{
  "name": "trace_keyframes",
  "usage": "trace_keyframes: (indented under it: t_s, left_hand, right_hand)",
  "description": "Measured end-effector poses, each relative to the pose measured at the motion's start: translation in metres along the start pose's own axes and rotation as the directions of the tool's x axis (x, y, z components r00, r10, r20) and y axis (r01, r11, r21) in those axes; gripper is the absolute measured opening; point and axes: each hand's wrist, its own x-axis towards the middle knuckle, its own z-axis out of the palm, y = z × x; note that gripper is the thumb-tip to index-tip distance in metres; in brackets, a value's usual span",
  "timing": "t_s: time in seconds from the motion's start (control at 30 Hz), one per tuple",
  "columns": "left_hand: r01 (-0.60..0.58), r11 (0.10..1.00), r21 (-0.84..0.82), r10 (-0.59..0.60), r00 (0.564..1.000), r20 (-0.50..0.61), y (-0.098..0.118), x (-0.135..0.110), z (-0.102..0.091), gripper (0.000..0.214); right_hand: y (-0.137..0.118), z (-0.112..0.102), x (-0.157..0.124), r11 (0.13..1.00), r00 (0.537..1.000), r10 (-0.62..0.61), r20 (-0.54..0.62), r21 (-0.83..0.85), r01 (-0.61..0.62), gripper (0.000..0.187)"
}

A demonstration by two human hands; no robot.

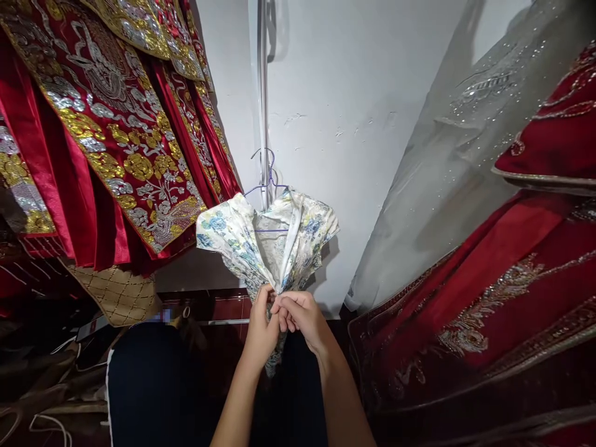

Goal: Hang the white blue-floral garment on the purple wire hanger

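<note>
A white floral dress (233, 233) with blue and yellow flowers hangs in front of me, its neck opening spread in a V. A thin purple hanger (264, 185) carries it by the shoulders. At the bottom of the V, my left hand (263, 320) pinches the fabric edge. Close against it, my right hand (300, 313) has its thumb and fingers closed on the other edge of the opening. The exact fastening between my fingertips is hidden. Below my hands the dress narrows and hangs down between my legs.
Red gowns with gold and silver sequins (139, 167) hang on the left. A sheer white sparkly dress (447, 130) and dark red embroidered garments (465, 310) hang on the right. A metal pole (263, 81) stands against the white wall (354, 81). Cables and clutter lie at lower left.
</note>
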Motion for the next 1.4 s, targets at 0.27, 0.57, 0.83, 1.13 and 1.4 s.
trace_keyframes:
  t_s: [0.27, 0.57, 0.83, 1.13, 1.4]
  left_hand:
    - [-0.082, 0.984, 0.159, 0.080, 0.997, 0.020, 0.005, -0.001, -0.008, 0.012]
    - [0.010, 0.987, 0.162, -0.020, 0.998, 0.060, -0.016, 0.010, -0.013, 0.024]
    - [-0.421, 0.874, 0.244, 0.423, 0.905, 0.049, 0.093, 0.115, -0.051, 0.036]
    - [-0.576, 0.559, 0.597, 0.587, 0.783, 0.206, 0.107, 0.158, -0.066, 0.012]
    - [-0.507, 0.723, 0.469, 0.613, 0.783, -0.100, 0.105, 0.155, -0.072, 0.016]
  right_hand:
    - [-0.036, -0.009, 0.030, 0.999, 0.995, -0.051, -0.085, 0.004, 0.052, 0.026]
    - [-0.141, 0.010, 0.118, 0.926, 0.904, -0.344, -0.253, 0.070, 0.371, 0.019]
    - [-0.108, 0.004, 0.094, 0.899, 0.883, -0.437, -0.170, -0.064, 0.432, 0.020]
    - [-0.075, 0.010, 0.120, 0.857, 0.831, -0.500, -0.244, -0.276, 0.435, 0.028]
    - [-0.055, 0.005, 0.132, 0.901, 0.877, -0.421, -0.232, -0.221, 0.374, 0.027]
